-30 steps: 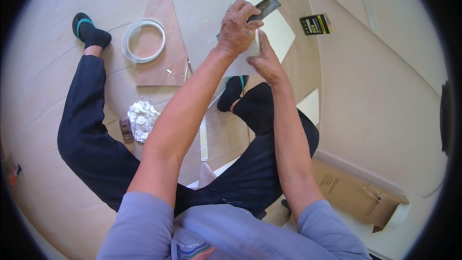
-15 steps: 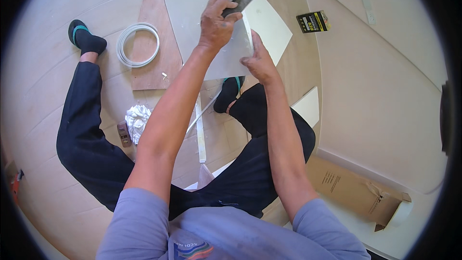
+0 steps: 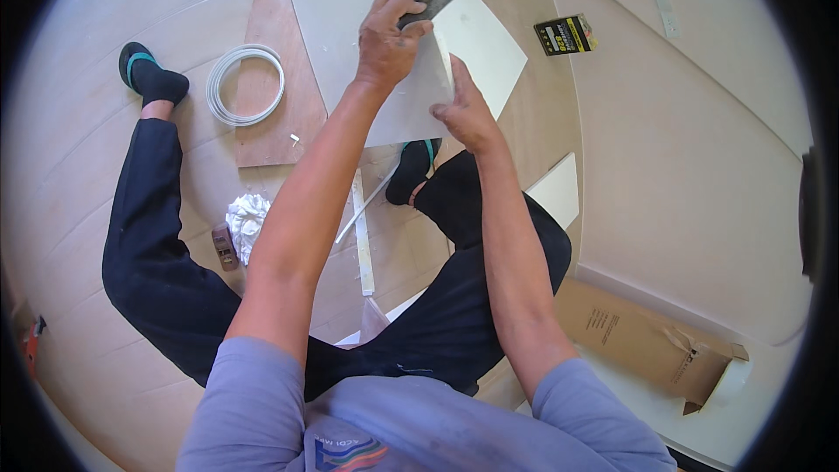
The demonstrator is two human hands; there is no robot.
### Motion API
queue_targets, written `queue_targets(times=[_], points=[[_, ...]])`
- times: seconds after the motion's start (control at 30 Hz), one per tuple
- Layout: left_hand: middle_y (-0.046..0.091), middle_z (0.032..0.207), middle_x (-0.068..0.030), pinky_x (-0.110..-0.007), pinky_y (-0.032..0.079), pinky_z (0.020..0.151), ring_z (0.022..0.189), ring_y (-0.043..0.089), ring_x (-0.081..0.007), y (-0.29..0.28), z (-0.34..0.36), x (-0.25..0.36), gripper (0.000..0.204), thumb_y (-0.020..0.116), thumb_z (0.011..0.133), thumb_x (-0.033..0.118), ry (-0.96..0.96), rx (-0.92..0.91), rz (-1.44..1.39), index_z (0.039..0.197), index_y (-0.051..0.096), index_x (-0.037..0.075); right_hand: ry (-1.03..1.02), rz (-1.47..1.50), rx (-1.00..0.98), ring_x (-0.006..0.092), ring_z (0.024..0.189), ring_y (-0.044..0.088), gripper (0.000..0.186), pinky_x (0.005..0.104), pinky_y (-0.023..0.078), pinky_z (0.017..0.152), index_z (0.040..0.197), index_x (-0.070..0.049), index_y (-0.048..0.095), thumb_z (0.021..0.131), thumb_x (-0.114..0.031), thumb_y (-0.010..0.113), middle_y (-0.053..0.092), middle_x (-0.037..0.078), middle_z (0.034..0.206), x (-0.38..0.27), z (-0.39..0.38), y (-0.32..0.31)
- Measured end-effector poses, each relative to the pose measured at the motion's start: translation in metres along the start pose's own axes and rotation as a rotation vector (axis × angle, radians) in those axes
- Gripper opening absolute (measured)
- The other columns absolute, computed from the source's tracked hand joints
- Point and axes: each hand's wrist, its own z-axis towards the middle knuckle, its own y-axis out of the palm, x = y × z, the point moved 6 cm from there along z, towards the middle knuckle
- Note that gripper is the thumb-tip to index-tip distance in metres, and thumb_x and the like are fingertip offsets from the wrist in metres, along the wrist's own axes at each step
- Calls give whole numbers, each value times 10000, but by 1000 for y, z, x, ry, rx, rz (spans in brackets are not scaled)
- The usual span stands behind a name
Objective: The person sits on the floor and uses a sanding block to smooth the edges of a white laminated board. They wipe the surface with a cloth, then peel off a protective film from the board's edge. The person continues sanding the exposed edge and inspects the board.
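My left hand (image 3: 389, 39), near the top centre, is closed round a dark, slightly curved pad (image 3: 426, 3) at the upright edge of a large white board (image 3: 345, 61). Lower and to the right, my right hand (image 3: 465, 114) grips that board's edge with thumb and fingers. A second white board (image 3: 498, 57) lies behind it. Under the left side is a pinkish plywood sheet (image 3: 266, 144), partly covered by a coil of white edging strip (image 3: 218, 79).
A crumpled white cloth (image 3: 247, 218), a brown block-like tool (image 3: 225, 246) and narrow strips (image 3: 362, 236) lie between my outstretched legs. At right are a black-and-yellow packet (image 3: 564, 35), the pale wall (image 3: 673, 166) and a cardboard box (image 3: 638, 332). An orange tool (image 3: 33, 345) sits far left.
My left hand and the dark pad have shifted left and slightly up along the board's edge. My right hand keeps its grip, and the whole view has shifted slightly.
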Motion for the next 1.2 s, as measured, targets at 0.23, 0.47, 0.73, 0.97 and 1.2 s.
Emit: queue_targets(times=[0.23,0.47,0.73,0.97,1.2], points=[[678,1060,-148,-410,554,826,979,681,-351,9,-71,13,297,810,734,-43,21,-129,-17,986,665,18,35,-158,-6,226,1419,460,952,340,384,1167,1612,24,270,736,118,632,466,149,1528,0,0,-5],[681,1067,-136,-375,564,833,966,695,-312,-1,-15,14,301,822,748,-47,-15,-57,-26,1003,674,16,-29,-39,54,233,1393,487,975,337,412,1138,1621,31,250,733,128,642,478,170,1523,5,-5,-5],[674,1047,-141,-392,566,821,951,693,-325,15,-51,15,275,812,759,-29,50,-137,96,988,668,19,-24,-105,111,333,1419,492,962,351,354,1194,1583,73,298,687,55,645,524,243,1495,33,3,-15],[649,1022,-120,-415,548,800,946,662,-343,-6,-28,29,293,795,766,-25,-22,-12,42,1030,700,56,5,100,41,371,1427,501,928,375,370,1197,1559,58,359,678,52,651,530,282,1488,-3,-4,6],[637,1001,-108,-435,477,927,1009,604,-321,24,-22,30,343,812,747,9,83,-58,159,1078,773,89,-32,-331,146,418,1422,505,912,409,392,1190,1553,29,381,679,-3,640,548,312,1462,7,-4,-2]])
